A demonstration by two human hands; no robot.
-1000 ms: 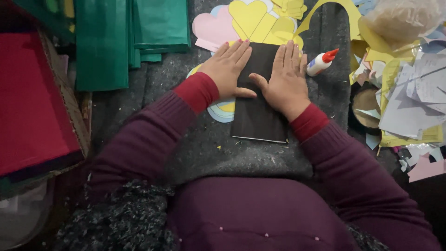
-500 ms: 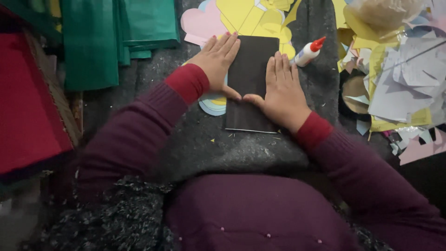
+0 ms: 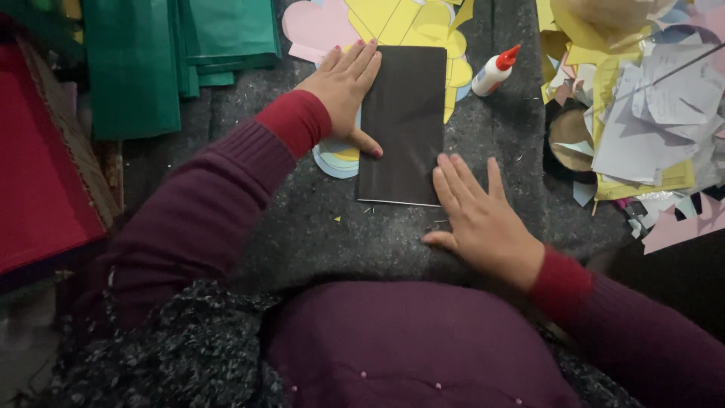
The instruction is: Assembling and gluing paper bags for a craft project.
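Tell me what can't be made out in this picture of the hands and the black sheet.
- Head view: the left hand covers the left edge of the black sheet.
- The pastel cutouts lie partly under the sheet, so their full shapes are hidden.
- The yellow paper is cut off by the top edge.
- The scrap pile is too jumbled to sort.
- The right hand hides the sheet's lower right corner.

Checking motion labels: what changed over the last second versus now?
The right hand slid off the dark folded sheet toward the person; now only its fingertips reach the sheet's lower right corner. The left hand stayed flat on the sheet's left edge. The sheet, the glue bottle and the paper piles kept their places.
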